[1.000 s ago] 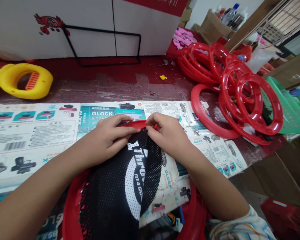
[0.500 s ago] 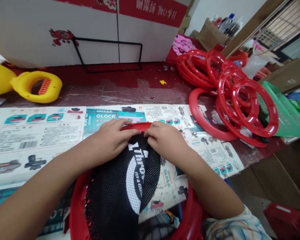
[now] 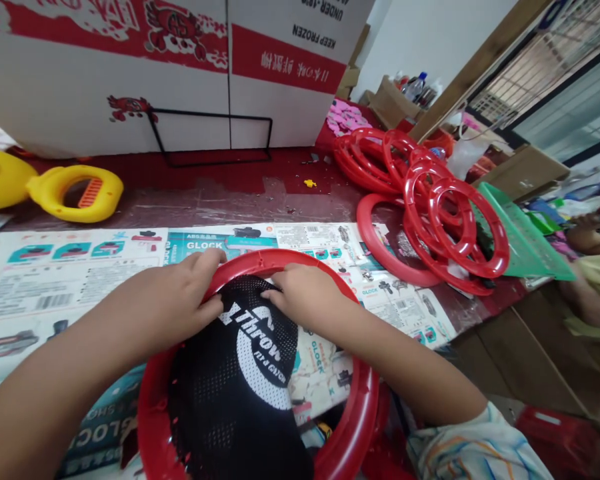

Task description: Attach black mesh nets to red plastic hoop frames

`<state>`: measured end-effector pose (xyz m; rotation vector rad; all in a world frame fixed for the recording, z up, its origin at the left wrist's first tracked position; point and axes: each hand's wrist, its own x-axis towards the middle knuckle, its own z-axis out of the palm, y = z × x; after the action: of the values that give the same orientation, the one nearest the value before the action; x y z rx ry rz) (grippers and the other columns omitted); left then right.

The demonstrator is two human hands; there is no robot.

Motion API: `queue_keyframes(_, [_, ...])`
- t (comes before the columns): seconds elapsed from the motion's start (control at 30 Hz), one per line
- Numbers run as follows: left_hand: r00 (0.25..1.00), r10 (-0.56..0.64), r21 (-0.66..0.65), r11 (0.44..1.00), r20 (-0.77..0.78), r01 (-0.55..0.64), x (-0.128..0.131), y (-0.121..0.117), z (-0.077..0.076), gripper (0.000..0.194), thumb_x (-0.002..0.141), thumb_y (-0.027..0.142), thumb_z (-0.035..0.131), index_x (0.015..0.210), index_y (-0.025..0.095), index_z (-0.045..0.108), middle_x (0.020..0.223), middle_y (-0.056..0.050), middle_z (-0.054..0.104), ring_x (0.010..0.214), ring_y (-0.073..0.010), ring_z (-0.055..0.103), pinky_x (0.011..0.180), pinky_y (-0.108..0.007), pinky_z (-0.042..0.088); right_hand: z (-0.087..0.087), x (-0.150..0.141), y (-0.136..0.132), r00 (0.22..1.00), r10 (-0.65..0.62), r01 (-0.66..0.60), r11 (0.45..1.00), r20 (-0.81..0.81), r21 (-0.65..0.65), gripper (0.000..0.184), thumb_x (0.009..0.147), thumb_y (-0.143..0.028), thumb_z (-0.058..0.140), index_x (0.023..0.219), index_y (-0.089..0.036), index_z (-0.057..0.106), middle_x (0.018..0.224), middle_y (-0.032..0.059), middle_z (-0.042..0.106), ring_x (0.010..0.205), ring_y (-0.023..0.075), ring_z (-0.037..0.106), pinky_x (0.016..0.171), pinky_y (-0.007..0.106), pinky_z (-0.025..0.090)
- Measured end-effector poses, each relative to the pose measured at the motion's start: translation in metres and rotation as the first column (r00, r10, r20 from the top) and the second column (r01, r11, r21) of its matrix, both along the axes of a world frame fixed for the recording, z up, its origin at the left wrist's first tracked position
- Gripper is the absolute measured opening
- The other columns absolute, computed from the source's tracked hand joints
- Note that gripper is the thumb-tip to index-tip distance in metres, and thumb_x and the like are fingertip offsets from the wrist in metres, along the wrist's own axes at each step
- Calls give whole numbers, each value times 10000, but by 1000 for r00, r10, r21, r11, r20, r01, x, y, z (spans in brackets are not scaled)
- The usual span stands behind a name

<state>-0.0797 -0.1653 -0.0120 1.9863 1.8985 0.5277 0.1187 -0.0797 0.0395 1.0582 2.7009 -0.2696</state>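
Note:
In the head view a red plastic ring (image 3: pixel 347 427) lies low in front of me, tilted toward my body. Black mesh fabric (image 3: pixel 215 400) with white "Throw" lettering covers its left part; the right side of the opening is uncovered. My left hand (image 3: pixel 183 293) is closed around the ring's upper left rim, its thumb against the fabric. Across the far rim reaches my right hand (image 3: pixel 305 293), its fingertips pinching at the fabric's upper edge; what lies beneath its fingers is partly hidden.
Printed cardboard sheets (image 3: pixel 220 241) cover the near table. Loose red rings (image 3: pixel 467 227) pile up at right beside a green tray (image 3: pixel 525 233). A yellow toy part (image 3: pixel 87 193) lies left. Behind stand a black wire frame (image 3: pixel 210 115) and large white carton (image 3: pixel 190 87). Another person's arm (image 3: pixel 593 240) shows far right.
My hands have moved apart: the left slid left along the rim, the right stayed near the far edge. The lettered fabric has shifted and spread flatter. The view has turned right and up.

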Motion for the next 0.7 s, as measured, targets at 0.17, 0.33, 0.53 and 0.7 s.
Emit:
queue_keyframes(0.17, [985, -65, 60, 997, 161, 56, 10, 16, 6, 335, 879, 399, 416, 1081, 185, 577, 1185, -143, 597, 1133, -318, 541, 962, -485, 435, -4, -9, 3, 966, -7, -25, 992, -257, -121, 212, 922, -260, 541, 881, -164, 726, 894, 76, 729, 797, 183, 631, 660, 296, 415])
queue_keyframes(0.33, [877, 2, -32, 999, 481, 15, 13, 34, 0, 321, 854, 483, 504, 872, 207, 669, 1193, -80, 574, 1114, -258, 547, 1020, -444, 420, -2, -4, 14, 866, -310, 130, 898, -394, -421, 215, 886, -261, 541, 727, -160, 644, 641, -11, 592, 605, 99, 492, 563, 239, 337])
queue_keyframes(0.53, [838, 50, -130, 991, 543, 25, 9, 41, -2, 352, 770, 563, 589, 767, 216, 648, 1133, -50, 532, 1096, -266, 537, 924, -401, 462, -4, 3, 27, 791, -486, 98, 699, -371, -708, 214, 833, -344, 571, 780, -152, 649, 683, -8, 587, 611, 100, 490, 570, 243, 354])
queue_keyframes(0.7, [840, 76, -128, 992, 537, -8, 11, 42, -5, 339, 807, 524, 506, 737, 208, 605, 1020, -49, 523, 997, -247, 549, 843, -393, 453, -7, 0, 24, 775, -467, 144, 787, -426, -600, 178, 803, -322, 624, 756, -160, 681, 648, -23, 572, 601, 92, 463, 564, 241, 332])
